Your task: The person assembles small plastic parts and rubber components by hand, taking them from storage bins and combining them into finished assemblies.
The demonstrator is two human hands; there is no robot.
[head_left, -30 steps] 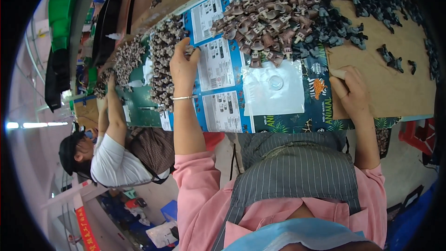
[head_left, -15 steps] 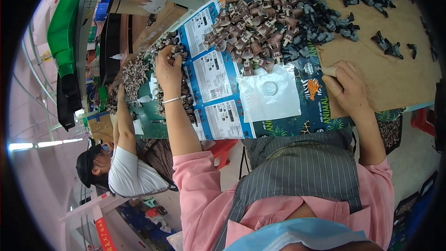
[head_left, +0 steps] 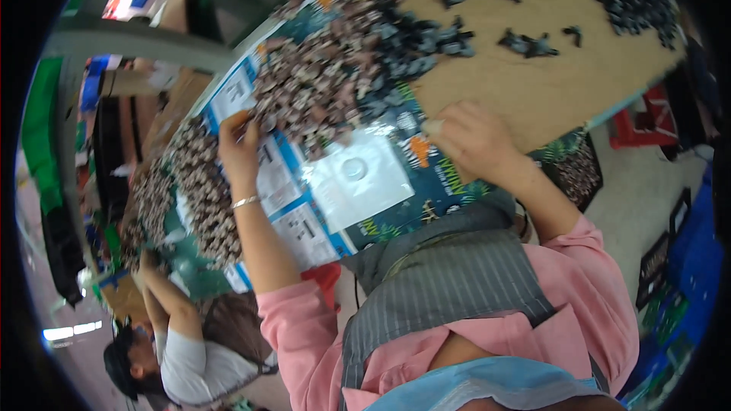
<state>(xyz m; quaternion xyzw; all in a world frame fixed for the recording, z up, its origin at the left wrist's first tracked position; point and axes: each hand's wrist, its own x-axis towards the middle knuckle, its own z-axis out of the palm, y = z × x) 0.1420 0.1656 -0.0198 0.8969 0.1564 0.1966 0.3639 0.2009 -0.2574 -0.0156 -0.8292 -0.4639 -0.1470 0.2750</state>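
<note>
Both left hand [head_left: 239, 149] and right hand [head_left: 477, 137] look half-curled, contents unclear; a left-hand sweep could scatter brown parts [head_left: 314, 80].

From here I make out green capitals [head_left: 452, 176] on the dark sheet [head_left: 435, 191], and unreadably blurred print on the white labels [head_left: 299, 233].

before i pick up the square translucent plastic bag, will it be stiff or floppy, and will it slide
The translucent plastic bag is probably floppy and light, since it looks like thin film lying flat. Its glossy sheen suggests it may slide easily. Brown figure pieces crowd its far edge, so pushing it that way might nudge a few.
</note>
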